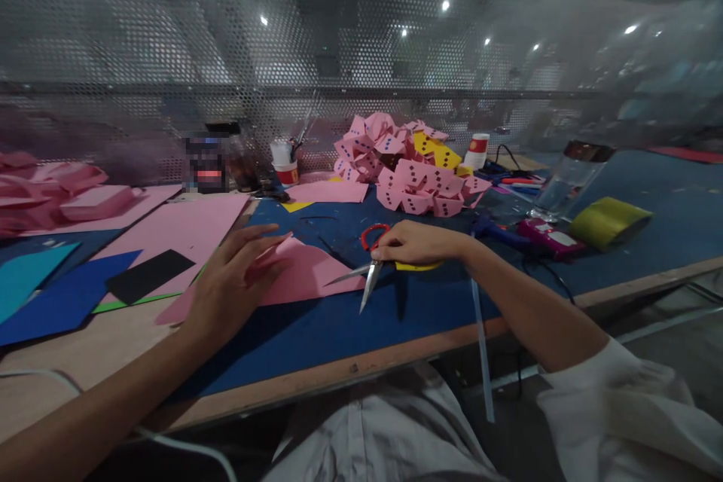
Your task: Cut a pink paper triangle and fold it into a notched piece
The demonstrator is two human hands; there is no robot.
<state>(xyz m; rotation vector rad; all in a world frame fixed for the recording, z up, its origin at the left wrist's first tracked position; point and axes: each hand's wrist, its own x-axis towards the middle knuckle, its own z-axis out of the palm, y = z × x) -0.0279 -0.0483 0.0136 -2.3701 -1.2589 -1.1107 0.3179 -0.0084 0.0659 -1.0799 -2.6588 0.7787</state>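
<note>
My left hand (pixel 231 279) is closed on a sheet of pink paper (pixel 310 271), its fingers along the sheet's upper edge. Part of the paper is curled up beneath the fingers. In my right hand (pixel 418 241) is a pair of scissors (pixel 371 282) with red handles. Their blades stand apart and point down and to the left, one of them by the right tip of the pink paper. Under my right hand a bit of yellow paper (pixel 418 266) shows.
Pink paper pieces with dark diamonds (pixel 421 184) are heaped at the back. To the right lie a glass jar (pixel 570 181), a yellow roll (pixel 610 224) and a magenta device (pixel 547 239). Blue card (pixel 73 301) and black card (pixel 150 276) lie left. A clear strip (pixel 482 354) hangs off the front edge.
</note>
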